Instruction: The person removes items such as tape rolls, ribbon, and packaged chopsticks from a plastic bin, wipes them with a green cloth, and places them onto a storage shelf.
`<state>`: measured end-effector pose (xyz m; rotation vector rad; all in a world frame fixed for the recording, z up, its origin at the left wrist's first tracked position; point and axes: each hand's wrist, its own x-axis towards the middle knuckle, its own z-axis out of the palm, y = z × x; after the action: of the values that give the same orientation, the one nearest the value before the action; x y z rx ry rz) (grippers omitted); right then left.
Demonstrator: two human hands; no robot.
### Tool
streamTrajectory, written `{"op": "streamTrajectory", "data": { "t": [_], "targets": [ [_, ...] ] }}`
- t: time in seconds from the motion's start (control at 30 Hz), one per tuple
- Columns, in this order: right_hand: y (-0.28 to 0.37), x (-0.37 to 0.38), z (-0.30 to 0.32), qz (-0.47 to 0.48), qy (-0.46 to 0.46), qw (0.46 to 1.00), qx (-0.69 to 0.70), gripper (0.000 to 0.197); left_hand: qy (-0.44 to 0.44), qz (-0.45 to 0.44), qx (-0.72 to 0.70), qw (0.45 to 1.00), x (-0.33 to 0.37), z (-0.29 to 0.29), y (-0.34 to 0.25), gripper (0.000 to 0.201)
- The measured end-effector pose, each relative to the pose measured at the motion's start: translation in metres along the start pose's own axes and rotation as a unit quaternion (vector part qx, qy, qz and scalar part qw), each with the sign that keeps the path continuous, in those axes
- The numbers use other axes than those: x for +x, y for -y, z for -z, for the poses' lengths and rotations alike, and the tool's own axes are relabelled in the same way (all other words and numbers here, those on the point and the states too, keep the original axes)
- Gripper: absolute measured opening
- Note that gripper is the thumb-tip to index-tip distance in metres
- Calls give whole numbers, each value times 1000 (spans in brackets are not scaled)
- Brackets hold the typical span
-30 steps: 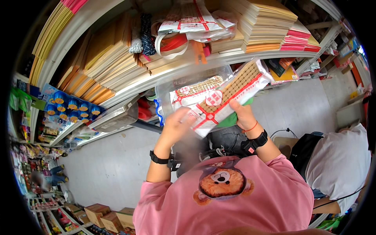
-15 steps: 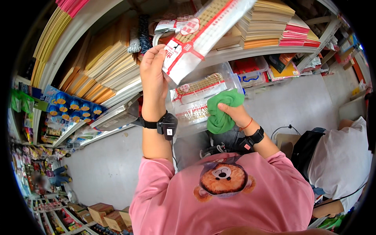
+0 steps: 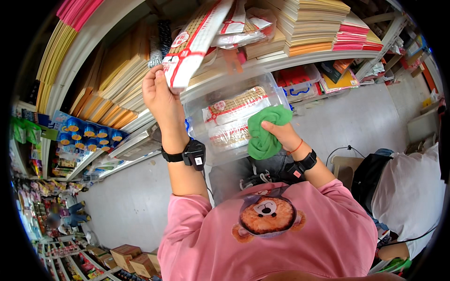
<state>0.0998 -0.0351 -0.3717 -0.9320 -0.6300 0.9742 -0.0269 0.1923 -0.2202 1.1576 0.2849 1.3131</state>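
Note:
My left hand [image 3: 161, 96], raised at the shelf edge, pinches the lower end of a long flat packet [image 3: 193, 47]. This packet is white and clear plastic with red bands and a tan woven pattern; its top end leaves the picture. Below and to the right is a clear plastic box [image 3: 193, 108] by my lap. Two similar packets lie in it side by side, the far packet [image 3: 236, 104] and the near packet [image 3: 229, 133]. My right hand [image 3: 282, 135] grips a bunched green cloth [image 3: 266, 129] over the box's right side, partly covering the near packet.
More red-and-white packets [image 3: 248, 28] lie on the shelf ahead, among stacks of brown envelopes [image 3: 314, 23] and dark rope [image 3: 164, 35]. A second clear bin [image 3: 300, 77] sits under the shelf. Someone in a white shirt [image 3: 408, 192] is close on my right.
My left hand has moved left with its packet, away from the box and nearer the envelopes. The packet now stands steeper. My right hand and the green cloth have barely moved.

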Motion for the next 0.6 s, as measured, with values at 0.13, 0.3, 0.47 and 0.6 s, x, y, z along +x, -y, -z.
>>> {"op": "streamTrajectory", "data": {
  "t": [0.13, 0.3, 0.47, 0.6],
  "targets": [
    [-1, 2, 3, -4, 11, 1000, -20, 29, 80, 45, 2, 996, 6, -17, 0, 26],
    [-1, 0, 2, 11, 6, 1000, -22, 28, 135, 94, 89, 982, 3, -26, 5, 37],
    [5, -3, 1, 25, -49, 998, -6, 25, 106, 91, 182, 973, -13, 8, 37, 38],
    [-2, -1, 6, -10, -69, 997, 39, 25, 322, 138, 356, 866, -25, 56, 97, 39]
  ]
}}
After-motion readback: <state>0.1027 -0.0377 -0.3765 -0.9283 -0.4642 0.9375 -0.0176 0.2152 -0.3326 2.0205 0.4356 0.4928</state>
